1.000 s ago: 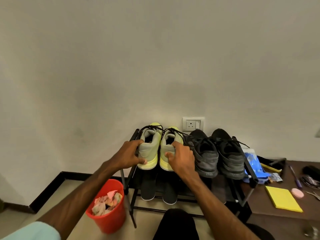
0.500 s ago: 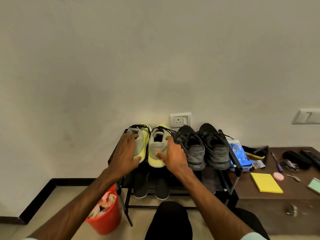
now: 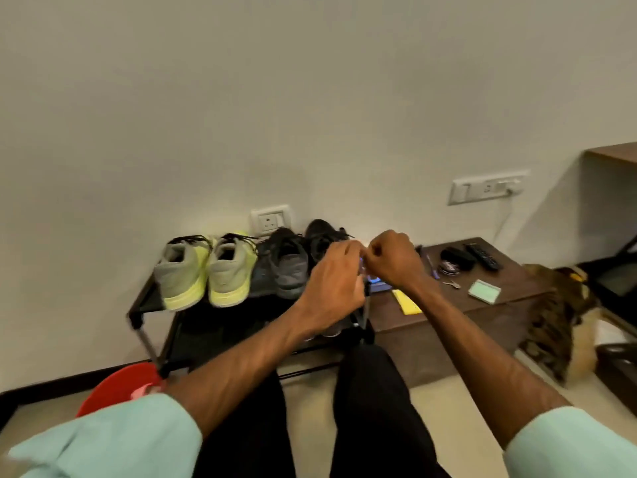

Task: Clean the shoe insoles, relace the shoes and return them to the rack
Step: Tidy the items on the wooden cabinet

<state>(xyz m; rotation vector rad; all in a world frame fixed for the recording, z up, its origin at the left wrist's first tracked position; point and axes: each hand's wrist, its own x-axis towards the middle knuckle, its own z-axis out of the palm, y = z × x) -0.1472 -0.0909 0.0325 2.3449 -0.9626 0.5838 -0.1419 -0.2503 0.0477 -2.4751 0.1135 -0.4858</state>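
Yellow-green shoes (image 3: 203, 270) sit heels-out on top shelf of black rack (image 3: 146, 303), dark grey pair (image 3: 286, 265) just beside, all vs. cream wall under a socket (image 3: 271, 220). Left hand (image 3: 336, 282) & right hand (image 3: 393, 260) meet w/ fingers curled over rack's right end; can't tell what, if anything, they grip. Wood cabinet (image 3: 517, 281) right of rack carries remote (image 3: 482, 257) & yellow pad (image 3: 406, 301); red bucket (image 3: 117, 384) on beige floor, lower left.

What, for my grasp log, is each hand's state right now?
Left hand: partly curled, grip cannot be told.
Right hand: fingers curled; whether it holds anything cannot be told.
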